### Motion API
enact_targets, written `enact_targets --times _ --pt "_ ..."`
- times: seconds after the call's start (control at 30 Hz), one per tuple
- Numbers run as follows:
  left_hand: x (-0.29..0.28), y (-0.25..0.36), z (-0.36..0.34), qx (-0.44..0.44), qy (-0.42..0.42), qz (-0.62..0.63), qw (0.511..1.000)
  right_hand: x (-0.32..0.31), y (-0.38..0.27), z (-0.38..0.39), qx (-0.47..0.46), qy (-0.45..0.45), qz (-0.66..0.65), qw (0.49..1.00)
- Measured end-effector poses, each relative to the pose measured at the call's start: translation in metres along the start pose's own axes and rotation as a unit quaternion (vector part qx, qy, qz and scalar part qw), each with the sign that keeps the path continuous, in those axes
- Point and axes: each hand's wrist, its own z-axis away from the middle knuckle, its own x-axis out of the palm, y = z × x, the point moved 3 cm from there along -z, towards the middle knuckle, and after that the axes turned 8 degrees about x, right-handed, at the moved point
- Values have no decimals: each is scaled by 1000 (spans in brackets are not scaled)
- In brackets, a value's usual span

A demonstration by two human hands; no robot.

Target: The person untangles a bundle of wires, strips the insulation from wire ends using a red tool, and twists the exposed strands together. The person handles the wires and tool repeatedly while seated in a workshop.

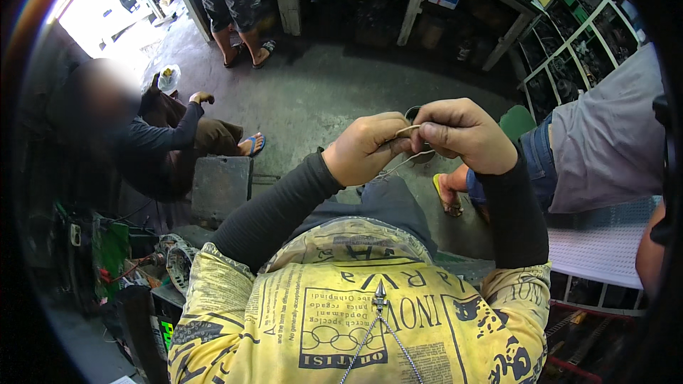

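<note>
At the centre of the head view, my left hand (368, 145) and my right hand (461, 135) meet with fingertips pinched on a thin light-tan wire or cord (405, 130). A loose, twisted length of it (400, 164) hangs below the fingers toward my lap. My two hands are very close, with the right one slightly higher. Behind my fingers is a dark round object (416, 112), mostly hidden, so I cannot make out what it is.
A seated person (171, 142) is at left beside a dark metal box (220, 188); another stands (224, 7) by a workbench (416, 7). A person in grey (597, 135) sits close right near a perforated white seat (590, 245). Metal parts (171, 259) lie lower left; shelving (583, 42) lines the right.
</note>
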Motion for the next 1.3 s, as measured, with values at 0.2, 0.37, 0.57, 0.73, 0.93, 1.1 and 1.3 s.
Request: enact_targets --times 0.2,0.37,0.57,0.73,0.93,1.1,1.3 --pt "-35 -46 43 -15 42 -233 972 -24 16 46 -79 24 -263 961" --pt "-80 -86 91 -81 51 -434 896 -44 29 74 -224 108 -272 929" --pt "-131 -106 114 -96 60 -548 829 -80 37 136 -321 166 -260 896" --pt "-176 -105 88 -50 53 -615 785 -87 60 187 -307 257 -228 888" --pt "-216 -70 19 47 79 -651 754 -83 120 233 -181 408 -210 870" --pt "-203 -36 -29 11 140 -524 840 -66 199 246 90 451 -106 882" --pt "-118 -47 -22 -163 137 -170 962 3 283 236 321 196 -224 899"
